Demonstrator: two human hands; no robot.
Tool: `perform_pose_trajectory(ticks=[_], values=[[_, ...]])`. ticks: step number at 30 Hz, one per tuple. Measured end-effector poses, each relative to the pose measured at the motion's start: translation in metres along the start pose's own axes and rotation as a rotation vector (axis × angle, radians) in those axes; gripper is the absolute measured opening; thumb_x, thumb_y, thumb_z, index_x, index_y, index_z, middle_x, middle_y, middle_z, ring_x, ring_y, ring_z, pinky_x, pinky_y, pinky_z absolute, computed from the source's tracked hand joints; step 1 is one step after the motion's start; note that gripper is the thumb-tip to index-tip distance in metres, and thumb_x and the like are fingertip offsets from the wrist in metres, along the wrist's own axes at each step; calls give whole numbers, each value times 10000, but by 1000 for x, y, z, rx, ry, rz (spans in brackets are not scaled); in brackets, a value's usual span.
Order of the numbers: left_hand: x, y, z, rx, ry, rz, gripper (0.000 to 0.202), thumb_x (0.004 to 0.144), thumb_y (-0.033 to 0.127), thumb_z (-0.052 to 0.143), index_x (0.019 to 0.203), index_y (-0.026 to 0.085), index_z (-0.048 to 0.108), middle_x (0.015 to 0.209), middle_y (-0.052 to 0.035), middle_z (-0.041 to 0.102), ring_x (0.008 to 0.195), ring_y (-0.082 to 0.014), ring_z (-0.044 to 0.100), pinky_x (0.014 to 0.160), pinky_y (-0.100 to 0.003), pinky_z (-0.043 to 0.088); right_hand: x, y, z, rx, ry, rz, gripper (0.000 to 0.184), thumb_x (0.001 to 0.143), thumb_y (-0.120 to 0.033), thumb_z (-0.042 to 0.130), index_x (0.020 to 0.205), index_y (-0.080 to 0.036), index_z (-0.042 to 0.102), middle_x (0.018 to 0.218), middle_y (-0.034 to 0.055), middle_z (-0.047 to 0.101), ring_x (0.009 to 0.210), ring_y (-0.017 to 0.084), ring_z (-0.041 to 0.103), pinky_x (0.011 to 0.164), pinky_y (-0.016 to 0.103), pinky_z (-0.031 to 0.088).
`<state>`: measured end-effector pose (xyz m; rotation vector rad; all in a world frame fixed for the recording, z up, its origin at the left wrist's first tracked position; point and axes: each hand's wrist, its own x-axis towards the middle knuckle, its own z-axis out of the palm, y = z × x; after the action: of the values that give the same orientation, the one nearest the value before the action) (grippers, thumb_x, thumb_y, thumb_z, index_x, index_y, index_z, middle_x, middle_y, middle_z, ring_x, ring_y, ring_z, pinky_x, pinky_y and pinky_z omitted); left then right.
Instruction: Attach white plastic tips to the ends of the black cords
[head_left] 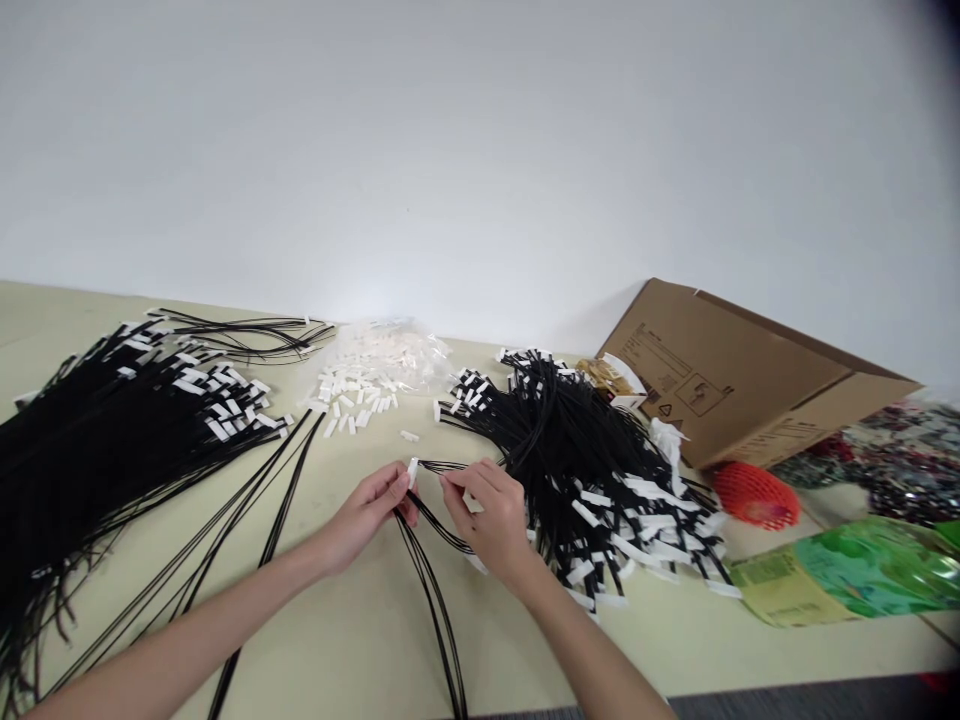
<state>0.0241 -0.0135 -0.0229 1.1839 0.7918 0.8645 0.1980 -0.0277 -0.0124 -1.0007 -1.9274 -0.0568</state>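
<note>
Pinching a white clip (412, 472) in the left hand (367, 515) — right hand (491, 520) closed on black cords (435, 580), frame centre. Loose strands could slip free, I'd say — grip looks light.

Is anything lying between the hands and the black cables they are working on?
Nothing visible does. The left hand pinches a white clip at the cable ends, and the right hand grips the black cables directly. The heap of finished cables lies beside the right hand, not between.

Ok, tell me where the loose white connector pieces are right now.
In the head view the loose white connector pieces lie far centre-left on the table, between the left cable bundle and the right cable pile, beyond both hands.
</note>
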Motion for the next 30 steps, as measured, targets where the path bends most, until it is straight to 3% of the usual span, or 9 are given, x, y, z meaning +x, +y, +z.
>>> perform_pose_trajectory(ticks=[30], values=[[-1,4,-1,166,-6,50,245,820,409,458,725,190,513,600,13,542,631,-160,516,640,-256,357,8,-9,-7,197,-25,210,211,815,-216,463,635,-164,560,545,-9,506,542,107,450,559,240,380]])
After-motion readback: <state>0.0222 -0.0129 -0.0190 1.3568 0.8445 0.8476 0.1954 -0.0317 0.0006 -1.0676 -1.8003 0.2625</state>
